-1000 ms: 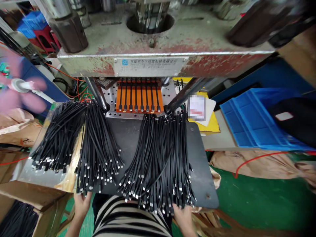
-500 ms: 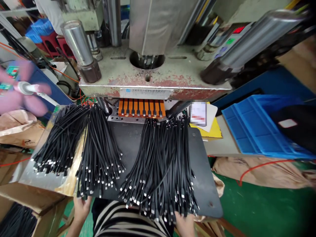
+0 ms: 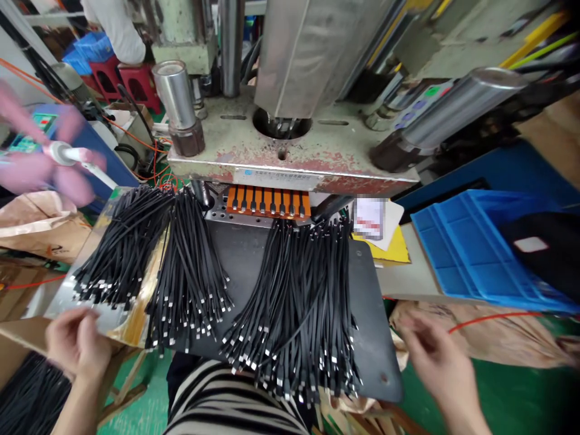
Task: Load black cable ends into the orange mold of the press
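My left hand [image 3: 78, 343] hangs in the air by the left front corner of the work table, fingers loosely bent and a gap at the thumb, nothing visible in it. Past the right edge of the black plate [image 3: 374, 338], my right hand [image 3: 437, 356] is also raised, half curled and holding nothing I can see. Between the hands lie bunches of flat black cables with metal plug ends: a left bunch [image 3: 113, 248], a middle bunch [image 3: 188, 272] and a large right bunch [image 3: 299, 302]. Several cable ends sit in the orange mould [image 3: 267, 202] under the press.
The press head [image 3: 272, 160] stands over the table's back edge. A pink fan [image 3: 63, 154] turns at the left. Blue trays [image 3: 471, 241] stand at the right beside a yellow folder [image 3: 394, 248]. A carton [image 3: 27, 338] of cables is at lower left.
Both hands have come up from below the table's front edge and spread outward, left hand to the left, right hand to the right. The view has shifted slightly. The cable bunches stay put.
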`<state>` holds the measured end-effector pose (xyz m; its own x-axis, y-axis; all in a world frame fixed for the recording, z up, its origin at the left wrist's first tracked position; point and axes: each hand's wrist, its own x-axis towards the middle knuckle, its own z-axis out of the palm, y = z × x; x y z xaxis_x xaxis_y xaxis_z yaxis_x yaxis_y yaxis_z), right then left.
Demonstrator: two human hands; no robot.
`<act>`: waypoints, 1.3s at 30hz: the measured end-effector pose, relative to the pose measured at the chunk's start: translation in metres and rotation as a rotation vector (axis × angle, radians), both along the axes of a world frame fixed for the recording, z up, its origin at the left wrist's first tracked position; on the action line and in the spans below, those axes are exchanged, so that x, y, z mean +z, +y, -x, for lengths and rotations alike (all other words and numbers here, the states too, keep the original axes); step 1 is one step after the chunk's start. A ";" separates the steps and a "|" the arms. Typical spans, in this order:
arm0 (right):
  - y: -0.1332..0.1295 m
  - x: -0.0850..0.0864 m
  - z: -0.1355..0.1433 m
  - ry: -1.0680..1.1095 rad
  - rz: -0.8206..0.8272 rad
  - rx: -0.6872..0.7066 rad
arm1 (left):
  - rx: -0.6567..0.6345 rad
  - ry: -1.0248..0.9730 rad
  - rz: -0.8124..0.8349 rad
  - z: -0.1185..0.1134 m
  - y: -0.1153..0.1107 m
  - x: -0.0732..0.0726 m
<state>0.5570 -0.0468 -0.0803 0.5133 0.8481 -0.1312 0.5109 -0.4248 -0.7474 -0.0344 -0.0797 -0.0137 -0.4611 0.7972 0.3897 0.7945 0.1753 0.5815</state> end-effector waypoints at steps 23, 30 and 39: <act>0.147 0.066 0.139 -0.616 0.079 0.753 | -0.418 0.236 0.413 -0.072 0.212 0.058; 0.134 0.050 0.139 -0.537 0.042 0.784 | -0.296 0.346 0.647 -0.072 0.199 0.028; 0.111 0.081 0.152 0.241 -0.365 0.334 | -0.466 -0.158 0.299 -0.080 0.190 0.052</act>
